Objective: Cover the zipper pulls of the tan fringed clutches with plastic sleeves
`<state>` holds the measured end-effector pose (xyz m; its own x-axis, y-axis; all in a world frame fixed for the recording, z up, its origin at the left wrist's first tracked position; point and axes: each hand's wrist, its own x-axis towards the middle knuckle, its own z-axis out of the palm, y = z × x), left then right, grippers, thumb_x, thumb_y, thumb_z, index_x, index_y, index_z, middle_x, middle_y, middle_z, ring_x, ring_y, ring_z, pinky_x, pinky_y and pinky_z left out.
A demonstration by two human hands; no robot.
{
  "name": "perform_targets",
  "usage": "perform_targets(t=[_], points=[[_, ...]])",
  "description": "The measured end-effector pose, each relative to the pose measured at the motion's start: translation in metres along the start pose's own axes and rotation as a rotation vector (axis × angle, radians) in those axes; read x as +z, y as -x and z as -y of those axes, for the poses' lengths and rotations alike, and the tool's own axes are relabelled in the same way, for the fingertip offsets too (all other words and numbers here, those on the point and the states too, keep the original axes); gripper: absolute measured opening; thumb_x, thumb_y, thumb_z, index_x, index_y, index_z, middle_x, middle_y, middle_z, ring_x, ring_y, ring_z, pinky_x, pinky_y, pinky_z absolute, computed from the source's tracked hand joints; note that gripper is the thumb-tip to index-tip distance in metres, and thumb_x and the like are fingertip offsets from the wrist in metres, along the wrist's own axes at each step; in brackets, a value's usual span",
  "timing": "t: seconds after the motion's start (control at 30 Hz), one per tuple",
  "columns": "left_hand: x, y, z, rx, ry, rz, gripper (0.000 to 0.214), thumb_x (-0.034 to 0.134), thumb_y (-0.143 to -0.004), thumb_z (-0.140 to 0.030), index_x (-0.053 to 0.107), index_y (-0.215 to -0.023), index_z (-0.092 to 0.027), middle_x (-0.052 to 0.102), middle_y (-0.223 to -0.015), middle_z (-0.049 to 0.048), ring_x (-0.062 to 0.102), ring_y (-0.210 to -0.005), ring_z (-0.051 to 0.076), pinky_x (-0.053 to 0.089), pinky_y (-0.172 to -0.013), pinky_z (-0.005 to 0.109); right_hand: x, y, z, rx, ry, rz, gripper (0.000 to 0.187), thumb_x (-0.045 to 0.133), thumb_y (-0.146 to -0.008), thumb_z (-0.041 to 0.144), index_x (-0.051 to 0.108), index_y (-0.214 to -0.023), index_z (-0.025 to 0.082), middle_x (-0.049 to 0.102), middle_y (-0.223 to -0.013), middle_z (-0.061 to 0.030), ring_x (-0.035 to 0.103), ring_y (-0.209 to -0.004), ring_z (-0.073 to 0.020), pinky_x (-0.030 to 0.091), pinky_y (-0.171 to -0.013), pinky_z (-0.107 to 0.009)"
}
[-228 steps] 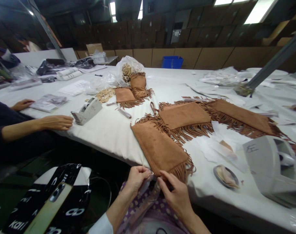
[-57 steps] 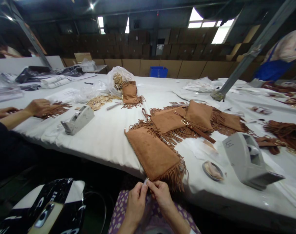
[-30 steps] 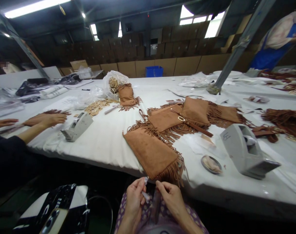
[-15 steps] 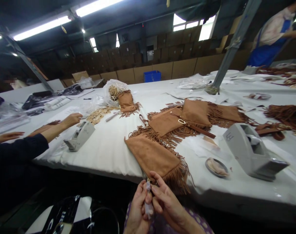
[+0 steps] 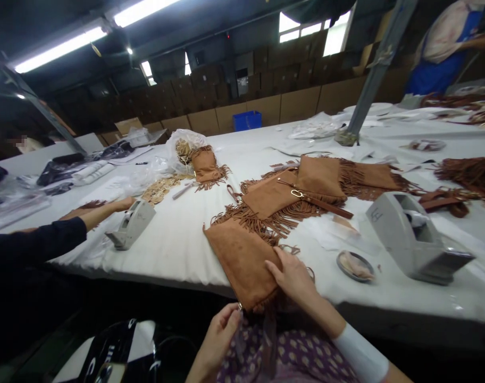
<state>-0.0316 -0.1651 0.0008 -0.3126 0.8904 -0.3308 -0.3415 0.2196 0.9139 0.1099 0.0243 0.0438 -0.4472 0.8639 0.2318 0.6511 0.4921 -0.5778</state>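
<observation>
A brown suede pouch (image 5: 242, 255) with a fringed side lies at the table's front edge, its lower corner reaching over the edge. My left hand (image 5: 220, 332) is closed in a pinch on the zipper pull (image 5: 240, 306) at that corner. A wrapped strip hangs below, partly hidden by the fingers. On the fringed side, my right hand (image 5: 292, 274) grips the pouch, thumb on top and the other fingers partly hidden. More fringed brown pouches (image 5: 270, 197) lie overlapping just behind, one with a strap and a gold clasp (image 5: 297, 193).
A tape dispenser (image 5: 414, 239) and a round dish (image 5: 354, 266) stand at the right. Another tape dispenser (image 5: 133, 226) stands at the left, near a co-worker's arm (image 5: 107, 210). A metal post (image 5: 376, 74) rises from the table. A small fringed pouch (image 5: 206, 166) lies farther back.
My right hand has left the zipper pull and moved up and right onto the pouch's fringed side. My left hand stays at the corner, slightly lower and left. The wrapped strip now hangs down.
</observation>
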Motion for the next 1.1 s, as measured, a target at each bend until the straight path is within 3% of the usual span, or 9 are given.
perform_targets(t=[0.1, 0.23, 0.33, 0.4, 0.53, 0.63, 0.73, 0.87, 1.1], points=[[0.001, -0.005, -0.012, 0.094, -0.087, -0.048, 0.044, 0.063, -0.078, -0.054, 0.069, -0.095, -0.015, 0.072, -0.097, 0.0103, 0.063, -0.095, 0.024, 0.047, -0.088, 0.033, 0.011, -0.007, 0.004, 0.083, -0.251, 0.143, 0.038, 0.061, -0.078, 0.032, 0.064, -0.112, 0.015, 0.070, -0.101, -0.0132, 0.063, -0.092, -0.0288, 0.048, -0.082, -0.039], [0.005, -0.010, -0.040, 0.036, 0.102, -0.007, 0.050, 0.058, -0.082, -0.053, 0.060, -0.115, -0.016, 0.069, -0.110, 0.0123, 0.063, -0.105, 0.028, 0.047, -0.094, 0.041, 0.005, -0.017, 0.020, 0.164, -1.012, 0.430, 0.038, 0.059, -0.079, 0.038, 0.066, -0.108, 0.014, 0.072, -0.096, -0.0088, 0.066, -0.088, -0.0250, 0.051, -0.077, -0.036], [0.009, -0.016, -0.064, 0.100, 0.117, -0.051, 0.056, 0.068, -0.076, -0.046, 0.056, -0.122, -0.016, 0.068, -0.115, 0.0127, 0.062, -0.109, 0.028, 0.047, -0.098, 0.040, -0.002, -0.022, 0.034, 0.082, -1.242, 0.454, 0.044, 0.060, -0.081, 0.040, 0.063, -0.117, 0.015, 0.071, -0.103, -0.0073, 0.065, -0.092, -0.0226, 0.051, -0.083, -0.036], [0.012, -0.021, -0.076, 0.131, 0.123, -0.096, 0.063, 0.074, -0.073, -0.040, 0.053, -0.127, -0.018, 0.067, -0.119, 0.0123, 0.060, -0.113, 0.028, 0.045, -0.101, 0.040, -0.005, -0.021, 0.042, -0.060, -1.130, 0.410, 0.040, 0.057, -0.084, 0.038, 0.063, -0.118, 0.018, 0.069, -0.108, -0.0068, 0.063, -0.096, -0.0224, 0.050, -0.087, -0.037], [0.011, -0.024, -0.086, 0.081, 0.181, -0.080, 0.067, 0.076, -0.071, -0.033, 0.050, -0.132, -0.019, 0.067, -0.120, 0.0143, 0.062, -0.111, 0.030, 0.048, -0.098, 0.042, -0.012, -0.011, 0.039, -0.341, -0.534, 0.227, 0.027, 0.052, -0.089, 0.031, 0.066, -0.108, 0.019, 0.067, -0.108, -0.0102, 0.060, -0.098, -0.0237, 0.048, -0.089, -0.040], [-0.002, -0.024, -0.097, 0.103, 0.180, -0.130, 0.068, 0.077, -0.069, -0.030, 0.052, -0.130, -0.019, 0.068, -0.118, 0.0139, 0.062, -0.110, 0.031, 0.050, -0.096, 0.042, -0.013, -0.003, 0.004, -0.416, -0.172, -0.010, 0.038, 0.050, -0.091, 0.039, 0.059, -0.119, 0.017, 0.062, -0.116, -0.0154, 0.057, -0.107, -0.0269, 0.047, -0.092, -0.043], [-0.020, -0.025, -0.121, 0.161, 0.148, -0.179, 0.070, 0.078, -0.068, -0.028, 0.050, -0.132, -0.021, 0.069, -0.117, 0.0125, 0.063, -0.109, 0.031, 0.052, -0.094, 0.042, -0.008, 0.005, -0.046, -0.320, 0.155, -0.272, 0.053, 0.041, -0.093, 0.048, 0.052, -0.128, 0.009, 0.058, -0.121, -0.0224, 0.054, -0.111, -0.0320, 0.047, -0.091, -0.047], [-0.048, -0.036, -0.164, 0.285, 0.082, -0.229, 0.070, 0.078, -0.068, -0.027, 0.050, -0.132, -0.022, 0.071, -0.111, 0.0110, 0.066, -0.103, 0.031, 0.055, -0.091, 0.042, -0.003, 0.015, -0.087, -0.299, 0.399, -0.259, 0.043, 0.040, -0.094, 0.042, 0.062, -0.113, 0.011, 0.060, -0.118, -0.0206, 0.053, -0.110, -0.0319, 0.046, -0.089, -0.045], [-0.098, -0.091, -0.257, 0.717, -0.001, -0.324, 0.052, 0.078, -0.068, -0.026, 0.060, -0.117, -0.026, 0.074, -0.105, 0.0032, 0.067, -0.101, 0.024, 0.052, -0.095, 0.040, -0.003, 0.016, -0.081, -0.338, 0.429, -0.300, 0.031, 0.044, -0.092, 0.034, 0.065, -0.107, 0.016, 0.064, -0.112, -0.0159, 0.055, -0.105, -0.0291, 0.043, -0.087, -0.042]])
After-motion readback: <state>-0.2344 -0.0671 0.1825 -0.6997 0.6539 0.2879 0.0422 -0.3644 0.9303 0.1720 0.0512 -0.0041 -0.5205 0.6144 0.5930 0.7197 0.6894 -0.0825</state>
